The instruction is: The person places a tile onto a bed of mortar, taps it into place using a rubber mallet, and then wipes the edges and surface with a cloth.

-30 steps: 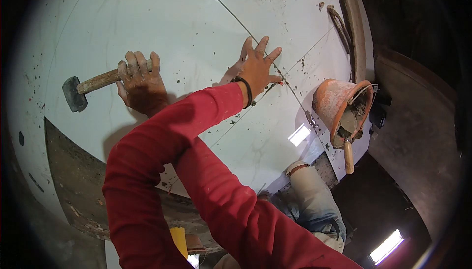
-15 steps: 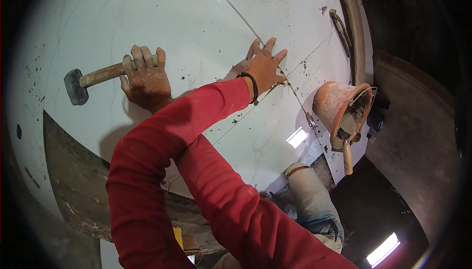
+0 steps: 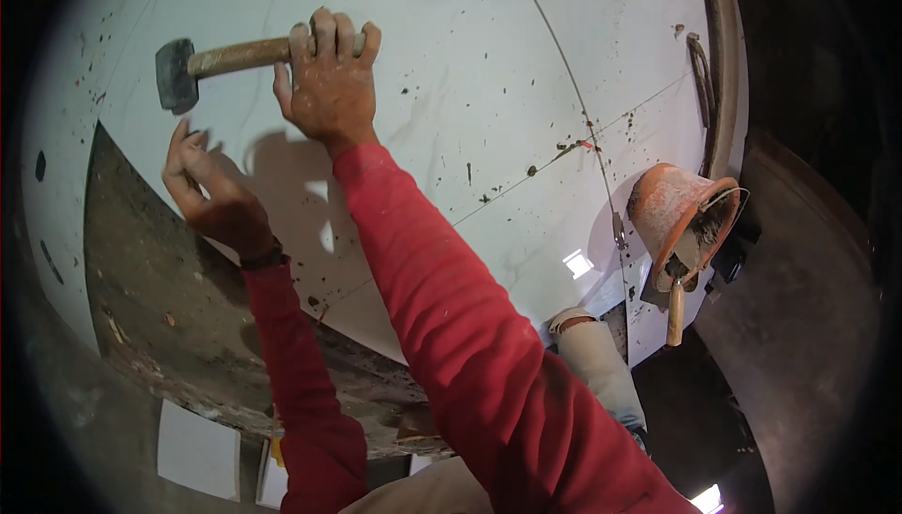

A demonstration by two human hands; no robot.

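Observation:
My right hand (image 3: 331, 82) is wrapped round the wooden handle of a club hammer (image 3: 240, 57), back of the hand upward. Its dark metal head (image 3: 177, 76) points left, over large glossy white tiles (image 3: 451, 72). My left hand (image 3: 218, 190), with a dark band at the wrist, is raised near the tile edge just below the hammer head. Its fingers are loosely bent and apart; a small dark spot shows by the fingertips, too small to tell. A thin string (image 3: 569, 63) runs across the tiles to the right of my hands.
An orange bucket (image 3: 662, 196) with grey mortar lies tilted at the right, a wooden-handled trowel (image 3: 676, 312) sticking out. Dark pliers-like tool (image 3: 700, 72) lies beyond it. Bare rough ground (image 3: 160, 270) borders the tiles at the left. Dark crumbs are scattered about.
My left hand has left the string and swung far to the left, uncrossing my arms. The right hand still grips the hammer, now slightly farther up and right in the shifted view.

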